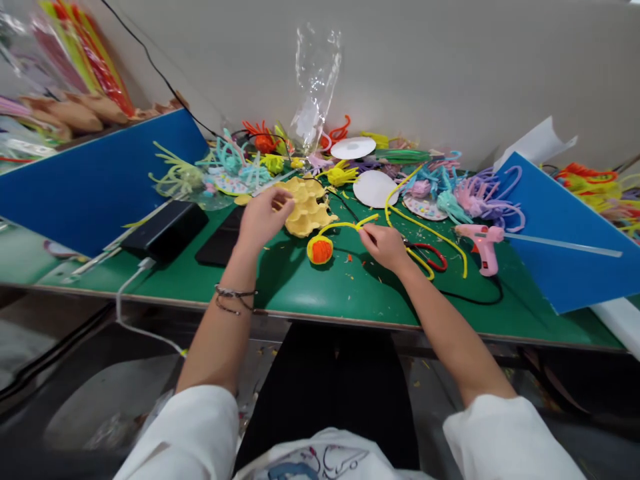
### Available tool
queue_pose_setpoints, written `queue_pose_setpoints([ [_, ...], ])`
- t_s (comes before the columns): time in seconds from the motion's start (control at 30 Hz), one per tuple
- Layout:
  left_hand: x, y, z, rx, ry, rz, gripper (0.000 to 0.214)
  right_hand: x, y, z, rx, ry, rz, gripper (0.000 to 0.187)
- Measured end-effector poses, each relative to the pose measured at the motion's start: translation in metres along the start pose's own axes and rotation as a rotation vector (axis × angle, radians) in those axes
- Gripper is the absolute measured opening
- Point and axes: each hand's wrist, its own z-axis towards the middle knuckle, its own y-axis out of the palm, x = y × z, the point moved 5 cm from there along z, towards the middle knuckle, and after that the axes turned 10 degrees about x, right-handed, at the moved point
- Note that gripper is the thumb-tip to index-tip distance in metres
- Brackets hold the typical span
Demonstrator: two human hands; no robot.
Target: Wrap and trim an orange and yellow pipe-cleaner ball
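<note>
My right hand [384,247] pinches a yellow pipe cleaner [340,225] near its free end. The pipe cleaner arches leftward to a small coiled ball [320,250], orange in the middle with a yellow band round it, low over the green table. My left hand [267,217] is raised beside a yellow moulded egg carton [305,207]. Its fingers are curled toward the thumb, and I cannot make out anything between them. Right of my right hand lie red-handled scissors [437,257], partly hidden, and a long bent yellow pipe cleaner [425,223].
A pink glue gun [484,243] with a glue stick lies at right. Blue boards [95,180] stand at both sides. White discs [375,189] and colourful pipe-cleaner figures [341,173] line the back. A black box [165,230] with a white cable is at left.
</note>
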Motion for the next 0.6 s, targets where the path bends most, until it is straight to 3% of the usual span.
queue_pose_setpoints([
  [0.13,-0.061,-0.03,-0.003,-0.084,-0.197,0.509,0.071,0.0,0.002,0.0,0.006,0.003,0.024,0.033],
  [0.23,-0.088,-0.028,-0.008,-0.262,-0.291,0.552,0.086,0.0,0.003,0.0,0.008,0.009,0.039,0.033],
  [0.6,-0.098,-0.018,-0.002,-0.267,-0.377,0.49,0.09,0.019,0.007,-0.002,0.031,0.082,0.071,0.032],
])
